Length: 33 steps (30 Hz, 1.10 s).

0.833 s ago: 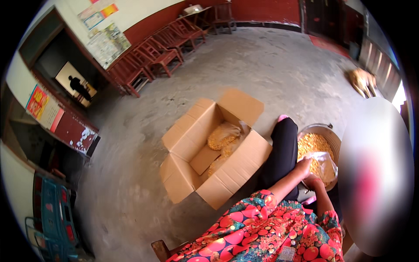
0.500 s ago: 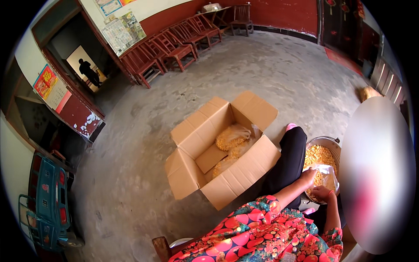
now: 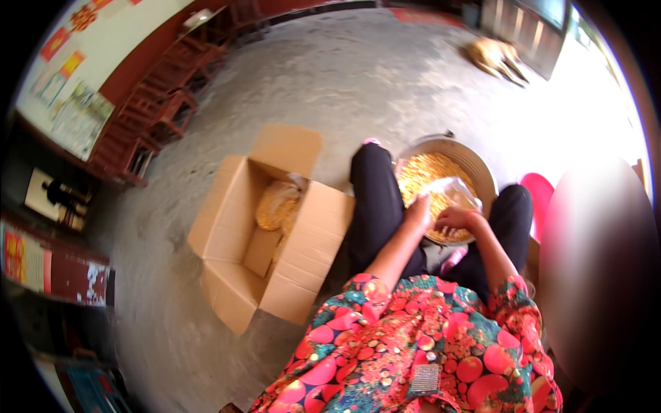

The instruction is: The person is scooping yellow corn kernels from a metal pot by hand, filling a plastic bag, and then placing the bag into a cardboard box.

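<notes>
A metal bucket (image 3: pixel 486 169) of yellow corn kernels (image 3: pixel 428 171) stands between my knees. Over the kernels is a clear plastic bag (image 3: pixel 454 187). My left hand (image 3: pixel 418 210) is closed on the bag's near left edge. Beside it, my right hand (image 3: pixel 452 219) curls its fingers low against the kernels and the bag's near side; what lies in those fingers is hidden. To the left on the floor, an open cardboard box (image 3: pixel 303 261) holds clear bags of corn kernels (image 3: pixel 275 210).
A dog (image 3: pixel 494 56) lies on the concrete floor near the bright doorway. Wooden chairs (image 3: pixel 162 113) line the wall at far left. Right of my knee is a pink basin (image 3: pixel 538 196). A blurred patch covers the right side. A person (image 3: pixel 63 196) stands in a left doorway.
My view has swung right, so the box and bucket sit further left and the dog shows fully. Both hands stay at the bag over the bucket.
</notes>
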Available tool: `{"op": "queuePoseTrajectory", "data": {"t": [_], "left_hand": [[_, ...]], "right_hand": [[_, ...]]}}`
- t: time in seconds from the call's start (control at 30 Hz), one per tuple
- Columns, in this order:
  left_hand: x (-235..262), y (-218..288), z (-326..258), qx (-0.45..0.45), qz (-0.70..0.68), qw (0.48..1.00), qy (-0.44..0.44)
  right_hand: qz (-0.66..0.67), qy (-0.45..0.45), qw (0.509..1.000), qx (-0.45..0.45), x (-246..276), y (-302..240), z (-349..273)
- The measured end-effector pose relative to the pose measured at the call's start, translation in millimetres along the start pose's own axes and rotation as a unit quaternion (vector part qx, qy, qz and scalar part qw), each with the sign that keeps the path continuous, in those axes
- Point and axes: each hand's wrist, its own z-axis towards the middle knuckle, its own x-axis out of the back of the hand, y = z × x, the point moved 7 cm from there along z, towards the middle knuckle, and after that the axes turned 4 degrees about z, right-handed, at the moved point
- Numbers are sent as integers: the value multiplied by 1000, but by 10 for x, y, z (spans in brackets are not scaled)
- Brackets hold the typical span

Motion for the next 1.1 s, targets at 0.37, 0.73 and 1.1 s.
{"op": "queuePoseTrajectory", "data": {"t": [0.37,0.73,1.1], "left_hand": [[186,408,-184,-67,241,968,-21],[188,516,-223,-28,251,966,-56],[171,713,-256,-51,253,964,-68]], "right_hand": [[-283,170,943,32,-226,-29,118],[-79,2,996,-37,-2,554,219],[-308,344,881,108,960,389,82]]}}
